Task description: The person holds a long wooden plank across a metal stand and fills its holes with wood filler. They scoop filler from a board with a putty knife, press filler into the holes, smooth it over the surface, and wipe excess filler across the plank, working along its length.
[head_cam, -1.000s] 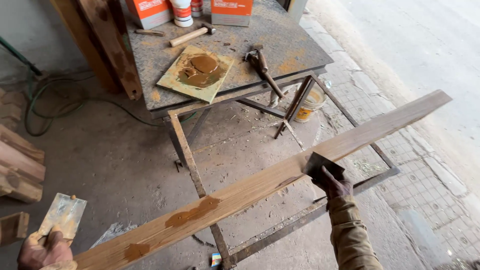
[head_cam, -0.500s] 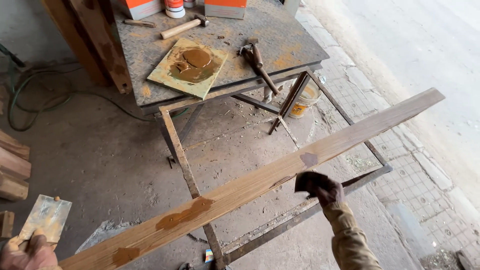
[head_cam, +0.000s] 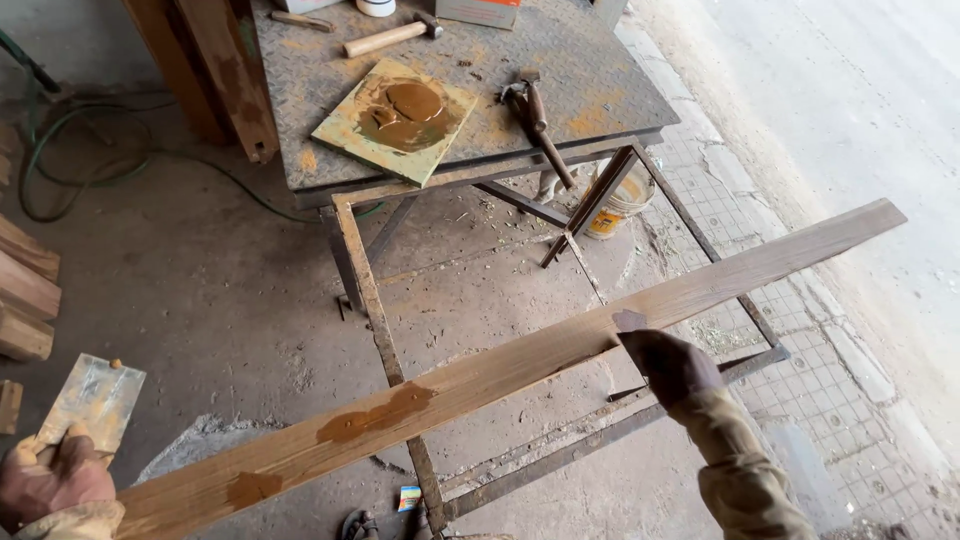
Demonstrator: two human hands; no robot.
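Plank (head_cam: 520,365) long axis lower-left to upper-right, far end free over pavement | right hand (head_cam: 668,362) closed on sanding pad (head_cam: 630,321) at its edge | left hand (head_cam: 50,480) grips scraper (head_cam: 92,400)

A dusty grey concrete floor (head_cam: 200,300) runs to a strip of small square paving tiles (head_cam: 830,400) at the right, then pale open ground in daylight. A steel chequer-plate worktop (head_cam: 590,60) stands at the top on a rusty angle-iron frame (head_cam: 365,270). Timber offcuts (head_cam: 25,300) lie at the left edge; a green hose (head_cam: 60,130) curls beyond the worktop's left corner.
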